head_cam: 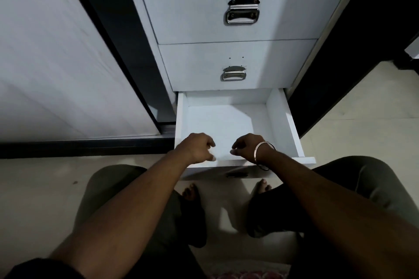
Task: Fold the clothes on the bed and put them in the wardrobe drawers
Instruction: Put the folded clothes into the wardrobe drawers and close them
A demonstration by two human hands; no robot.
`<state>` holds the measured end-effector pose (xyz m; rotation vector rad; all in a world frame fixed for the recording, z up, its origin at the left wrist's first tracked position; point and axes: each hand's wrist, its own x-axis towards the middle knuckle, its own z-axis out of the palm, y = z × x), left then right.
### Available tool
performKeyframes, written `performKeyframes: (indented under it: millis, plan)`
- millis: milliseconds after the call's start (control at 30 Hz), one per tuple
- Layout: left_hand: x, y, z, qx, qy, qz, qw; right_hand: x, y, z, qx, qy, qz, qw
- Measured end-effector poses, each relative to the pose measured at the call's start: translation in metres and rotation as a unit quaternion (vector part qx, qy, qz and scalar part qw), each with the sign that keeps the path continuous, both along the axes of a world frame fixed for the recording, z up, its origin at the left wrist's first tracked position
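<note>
Head view. Pale tiled floor under both hands; the person crouches, bare toes showing below the wrists. White laminate wardrobe stands beyond the hands, with two shut white drawers above, each bearing a chrome drop handle. The bottom white drawer is pulled out directly beneath the hands, its pale interior showing no clothes. Left hand and right hand hover over its front edge, just apart, fingers loosely curled, grasping nothing. Thin metal bangle circles the right wrist.
</note>
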<state>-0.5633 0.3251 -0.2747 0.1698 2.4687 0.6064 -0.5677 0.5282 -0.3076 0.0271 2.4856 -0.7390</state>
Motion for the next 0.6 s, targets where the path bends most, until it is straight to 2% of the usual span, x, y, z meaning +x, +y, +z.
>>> performKeyframes:
  millis: [100, 233, 400, 600]
  plan:
    - [0.007, -0.02, 0.05, 0.09, 0.068, 0.109, 0.988, 0.003, -0.039, 0.037, -0.134, 0.056, -0.07, 0.987]
    - [0.042, -0.067, 0.114, 0.142, 0.153, 0.207, 0.956, 0.012, -0.096, 0.096, -0.265, 0.042, -0.111, 0.957]
    - [0.128, -0.162, 0.177, 0.102, 0.24, 0.324, 0.909, 0.045, -0.197, 0.171, -0.343, 0.022, -0.031, 0.939]
    - [0.306, -0.272, 0.231, 0.056, 0.313, 0.483, 0.816, 0.178, -0.355, 0.229, -0.359, -0.019, 0.179, 0.916]
